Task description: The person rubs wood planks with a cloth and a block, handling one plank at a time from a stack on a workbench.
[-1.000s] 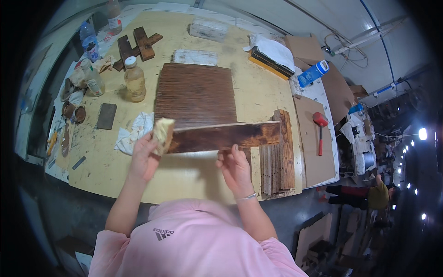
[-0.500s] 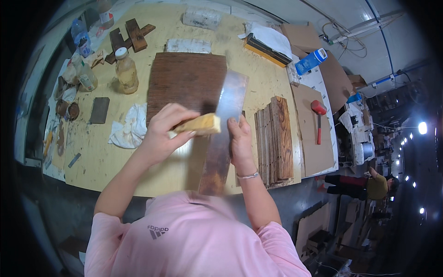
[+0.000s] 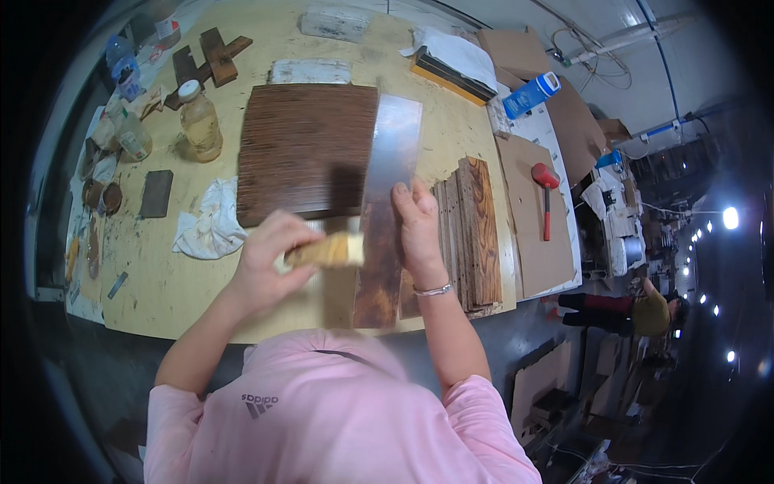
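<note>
My left hand (image 3: 272, 260), slightly blurred, is closed around a yellow sponge-like block (image 3: 332, 250) with a pale end, held just in front of a dark brown wooden panel (image 3: 306, 149). The panel lies flat with fine grooves running across it. Along its right edge stands a long flat metal strip (image 3: 393, 153), shiny at the far end and stained brown at the near end. My right hand (image 3: 419, 230) grips the strip by its right edge, thumb on its face, fingers mostly hidden.
Right of my right hand stand stacked wood strips (image 3: 480, 234). A red-headed mallet (image 3: 546, 181) lies on cardboard. A blue bottle (image 3: 532, 95) is farther back. On the left are a jar of liquid (image 3: 200, 125), a crumpled cloth (image 3: 211, 222) and a dark block (image 3: 156, 194).
My left hand has drawn the block back toward me, off the strip. The strip stands a little more upright in my right hand, and the view has shifted slightly.
</note>
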{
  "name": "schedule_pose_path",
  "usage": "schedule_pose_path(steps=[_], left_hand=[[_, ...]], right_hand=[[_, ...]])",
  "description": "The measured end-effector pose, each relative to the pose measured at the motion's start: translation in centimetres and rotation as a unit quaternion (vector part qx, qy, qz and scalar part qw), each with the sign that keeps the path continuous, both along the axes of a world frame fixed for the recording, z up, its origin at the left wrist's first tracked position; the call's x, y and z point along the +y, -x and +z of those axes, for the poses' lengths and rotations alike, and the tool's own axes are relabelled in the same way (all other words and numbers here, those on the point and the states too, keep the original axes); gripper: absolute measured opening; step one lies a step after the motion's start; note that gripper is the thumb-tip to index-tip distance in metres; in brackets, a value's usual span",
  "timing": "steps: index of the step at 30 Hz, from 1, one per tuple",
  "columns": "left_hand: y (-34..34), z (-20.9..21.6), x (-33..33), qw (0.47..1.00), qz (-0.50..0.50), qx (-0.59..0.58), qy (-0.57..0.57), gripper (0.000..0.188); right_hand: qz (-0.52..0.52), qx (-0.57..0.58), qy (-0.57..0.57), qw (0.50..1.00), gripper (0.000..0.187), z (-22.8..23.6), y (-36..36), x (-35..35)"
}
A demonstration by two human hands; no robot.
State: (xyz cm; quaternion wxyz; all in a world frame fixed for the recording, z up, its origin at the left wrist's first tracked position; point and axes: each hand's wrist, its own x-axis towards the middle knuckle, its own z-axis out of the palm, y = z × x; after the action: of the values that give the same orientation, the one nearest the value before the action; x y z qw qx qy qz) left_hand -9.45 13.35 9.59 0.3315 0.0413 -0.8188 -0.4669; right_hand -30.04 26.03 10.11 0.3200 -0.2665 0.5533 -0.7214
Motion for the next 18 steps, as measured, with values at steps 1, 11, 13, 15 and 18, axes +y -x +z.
schedule_pose_path(steps=[1, 11, 13, 15, 18], left_hand=[[1.0, 0.2, -0.3, 1.000, 0.015, 0.000, -0.011, 0.038], [-3.8, -3.5, 2.8, 0.993, -0.105, -0.052, -0.008, 0.034], [-2.9, -1.5, 2.5, 0.997, -0.050, -0.048, -0.019, 0.035], [-1.0, -0.6, 2.1, 1.000, -0.014, -0.008, 0.023, 0.035], [1.6, -0.1, -1.3, 0.993, 0.073, 0.039, 0.080, 0.033]], right_hand=[[0.006, -0.003, 0.003, 1.000, 0.028, -0.3, -0.2, -0.3], [-0.045, 0.097, -0.047, 0.993, 0.029, 0.8, 2.5, 1.0], [-0.035, 0.131, -0.091, 0.987, 0.029, 0.1, 2.1, 1.2], [0.009, 0.164, -0.114, 0.980, 0.029, -0.2, 0.8, 0.7], [0.085, 0.168, -0.106, 0.976, 0.030, -0.3, -1.2, 0.5]])
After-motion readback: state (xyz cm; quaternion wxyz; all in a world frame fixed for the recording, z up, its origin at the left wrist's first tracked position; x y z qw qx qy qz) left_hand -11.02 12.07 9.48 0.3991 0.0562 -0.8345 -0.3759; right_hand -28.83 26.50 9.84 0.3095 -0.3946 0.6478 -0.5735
